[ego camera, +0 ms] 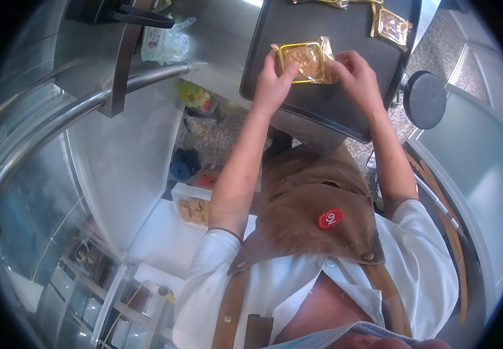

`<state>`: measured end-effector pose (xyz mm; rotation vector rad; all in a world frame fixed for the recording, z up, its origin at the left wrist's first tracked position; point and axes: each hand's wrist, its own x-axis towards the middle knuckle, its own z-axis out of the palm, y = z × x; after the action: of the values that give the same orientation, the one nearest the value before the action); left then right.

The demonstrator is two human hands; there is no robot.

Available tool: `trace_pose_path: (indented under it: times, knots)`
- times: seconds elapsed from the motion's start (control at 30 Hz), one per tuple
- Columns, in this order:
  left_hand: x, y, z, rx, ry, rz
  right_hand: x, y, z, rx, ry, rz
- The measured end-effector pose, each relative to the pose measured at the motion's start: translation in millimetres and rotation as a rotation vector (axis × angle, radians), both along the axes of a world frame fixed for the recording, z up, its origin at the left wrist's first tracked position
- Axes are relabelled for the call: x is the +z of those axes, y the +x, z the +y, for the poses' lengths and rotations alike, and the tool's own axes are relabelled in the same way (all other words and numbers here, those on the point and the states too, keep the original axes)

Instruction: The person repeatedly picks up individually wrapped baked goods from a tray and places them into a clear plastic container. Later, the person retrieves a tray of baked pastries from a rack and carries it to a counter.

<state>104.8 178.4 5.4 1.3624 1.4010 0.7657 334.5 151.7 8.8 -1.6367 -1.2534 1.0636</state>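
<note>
A round pastry with a patterned top, resembling a mooncake (306, 56), sits in a gold-rimmed square tray inside a clear plastic wrapper (326, 48). My left hand (273, 89) grips the left side of this packet, its thumb lying over the front edge. At the packet's other end, my right hand (360, 80) has its thumb and bent fingers on the wrapper's right edge; the fingertips are partly hidden. Both hands are above a dark baking tray (312, 22). Farther up on that tray lies another wrapped pastry (393, 27), with more packets cut off by the top edge of the view.
Left of the tray is a steel counter (221, 39) with a crumpled plastic bag (176, 46). A steel rail (81, 104) curves along the left. A round black stool-like disc (424, 100) stands close to the tray's right side. Below left sits a white box (190, 205) of pale brown pieces.
</note>
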Motion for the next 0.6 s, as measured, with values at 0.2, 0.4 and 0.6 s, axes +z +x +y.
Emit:
trace_pose_path:
  times: [0.2, 0.4, 0.6]
  knots:
    - [13.2, 5.7, 3.0, 0.043, -0.037, -0.005, -23.9, 12.5, 28.5, 0.034, -0.130, 0.499]
    - [31.3, 7.3, 3.7, 0.012, -0.370, -0.262, -16.1, -8.9, 27.3, 0.275, -0.256, 0.611]
    - [17.3, -6.7, -7.3, 0.062, -0.340, -0.392, -11.9, -26.1, 13.3, 0.246, -0.093, 0.416]
